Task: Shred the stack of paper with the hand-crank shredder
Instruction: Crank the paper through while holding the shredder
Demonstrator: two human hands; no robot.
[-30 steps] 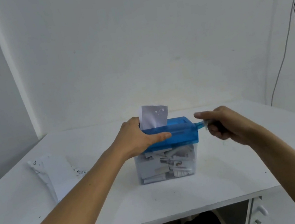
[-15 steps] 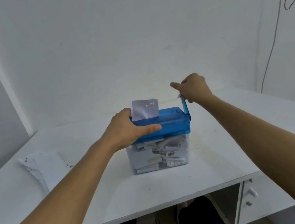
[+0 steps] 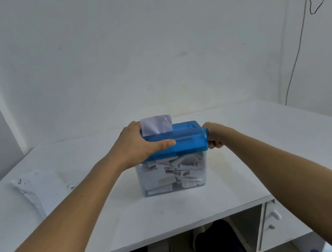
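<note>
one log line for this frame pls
left hand: holds shredder | right hand: grips crank | sheet: upright in slot | bin: holds strips | stack: on desk

One cam only, head-worn wide-angle. Faces forward and down over the table (image 3: 293, 121) toward the white wall (image 3: 147, 51). Close in; table's near edge sits low in frame.

One hand-crank shredder (image 3: 188, 142) on one bench (image 3: 254, 154), with one crank (image 3: 206, 132) at its right end and one sheet (image 3: 156, 125) in its slot. One stack of paper (image 3: 45, 191) at the left. Two hands: left hand (image 3: 136, 149), right hand (image 3: 215, 137). One cable (image 3: 313, 11) far right. Shredded strips (image 3: 175, 173): too many to count.
</note>
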